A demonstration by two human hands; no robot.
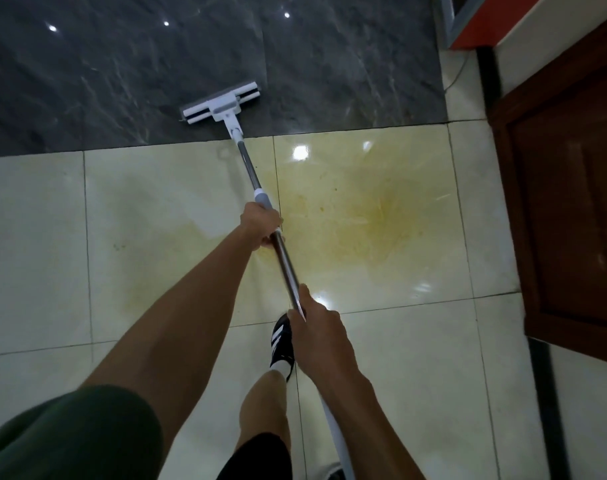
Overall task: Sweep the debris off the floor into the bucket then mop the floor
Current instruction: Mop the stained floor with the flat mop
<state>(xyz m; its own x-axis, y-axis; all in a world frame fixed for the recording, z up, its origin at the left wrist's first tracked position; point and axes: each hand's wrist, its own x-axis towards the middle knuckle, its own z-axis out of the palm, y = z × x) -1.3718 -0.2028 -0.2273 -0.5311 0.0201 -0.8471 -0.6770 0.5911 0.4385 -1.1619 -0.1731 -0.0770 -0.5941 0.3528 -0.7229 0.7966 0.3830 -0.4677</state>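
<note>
Steel-shafted, the long white-headed flat mop (222, 105) is being held in both hands: the left hand (262, 223) is being curled round the shaft just below its grey collar, the right hand (317, 336) is being wrapped round it nearer the body. Its head is being rested on the dark marble-patterned floor tiles (122, 71), just past their edge with the cream glossy tiles (35, 237), where a yellowish stain (371, 220) is showing. A brown wooden door (568, 188) is bordering the right side.
</note>
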